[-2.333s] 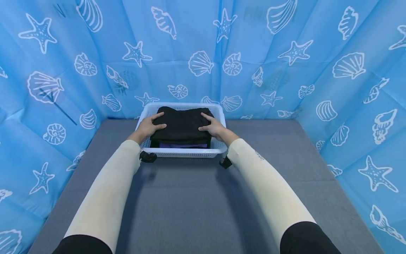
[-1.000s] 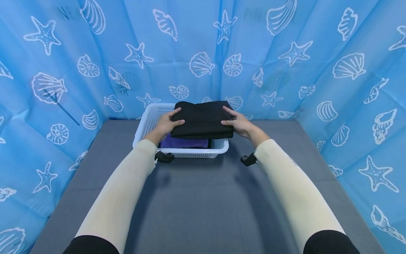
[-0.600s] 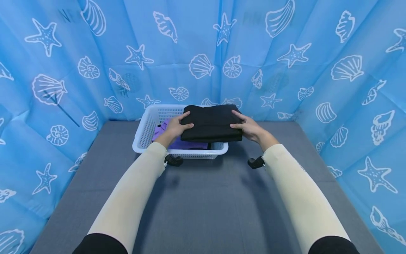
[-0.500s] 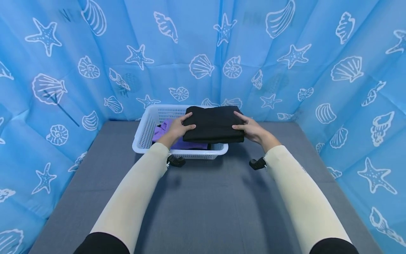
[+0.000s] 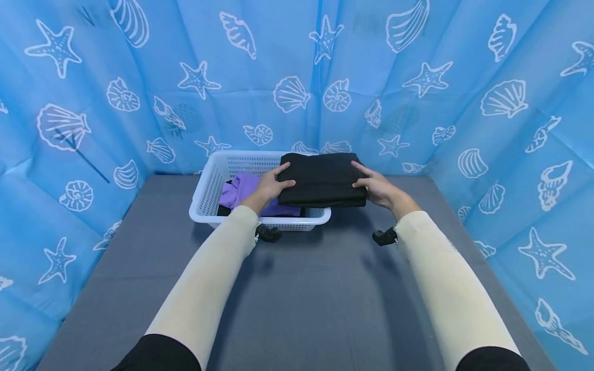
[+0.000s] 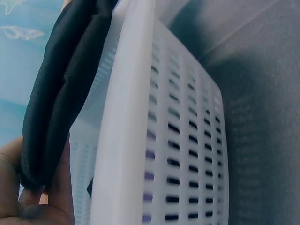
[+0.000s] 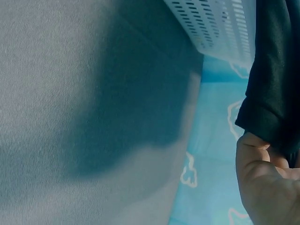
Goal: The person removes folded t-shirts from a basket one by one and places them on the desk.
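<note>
Between both hands a folded black garment is held up over the right part of a white plastic basket, reaching past its right rim. My left hand grips the left end, thumb on top and fingers partly hidden beneath. The right hand grips the other end in the same way. In the left wrist view the folded layers of the black garment lie between thumb and fingers, beside the basket's rim. A folded purple garment lies in the basket, with black cloth under it.
The basket stands at the back of a grey cloth-covered table. Behind and at both sides hangs a blue curtain with white shells and starfish. A small black device hangs under the left wrist, another under the right.
Both hands have lifted the black garment from the basket and carried it rightward, uncovering the purple garment. Over the last half second it shifted slightly farther right.
</note>
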A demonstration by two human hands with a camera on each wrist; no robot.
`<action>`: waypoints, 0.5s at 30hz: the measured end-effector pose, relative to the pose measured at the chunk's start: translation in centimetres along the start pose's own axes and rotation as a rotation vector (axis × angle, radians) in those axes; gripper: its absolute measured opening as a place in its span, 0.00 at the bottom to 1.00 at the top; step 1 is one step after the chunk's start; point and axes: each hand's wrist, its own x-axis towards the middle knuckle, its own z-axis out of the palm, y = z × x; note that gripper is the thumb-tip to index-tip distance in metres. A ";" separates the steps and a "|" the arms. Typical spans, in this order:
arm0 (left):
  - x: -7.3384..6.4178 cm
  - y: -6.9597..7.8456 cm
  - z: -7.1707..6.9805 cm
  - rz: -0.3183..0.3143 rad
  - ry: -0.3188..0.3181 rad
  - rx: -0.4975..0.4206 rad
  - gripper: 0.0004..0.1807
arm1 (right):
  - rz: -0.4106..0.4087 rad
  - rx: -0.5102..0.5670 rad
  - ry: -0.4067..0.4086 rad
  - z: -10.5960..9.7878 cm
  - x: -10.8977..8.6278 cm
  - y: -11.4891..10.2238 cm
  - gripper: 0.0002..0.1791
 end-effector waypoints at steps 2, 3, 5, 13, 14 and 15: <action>0.0 0.2 0.5 -0.005 -0.003 -0.003 0.35 | -0.001 -0.001 0.005 -0.3 -0.3 -0.1 0.42; 0.1 0.2 0.7 -0.007 -0.003 0.001 0.35 | 0.000 -0.003 0.004 -0.3 -0.6 -0.2 0.42; 0.1 0.3 1.2 -0.015 -0.003 -0.004 0.35 | 0.001 -0.004 0.000 -0.4 -1.2 -0.5 0.42; 0.8 0.8 2.8 -0.019 -0.025 -0.012 0.35 | 0.001 -0.011 0.030 -1.9 -1.6 -0.3 0.42; 0.9 0.9 3.0 -0.019 -0.031 -0.012 0.35 | 0.004 -0.014 0.035 -2.1 -1.5 -0.2 0.42; 1.0 0.9 3.1 -0.018 -0.037 -0.012 0.36 | 0.004 -0.018 0.039 -2.4 -1.4 -0.1 0.42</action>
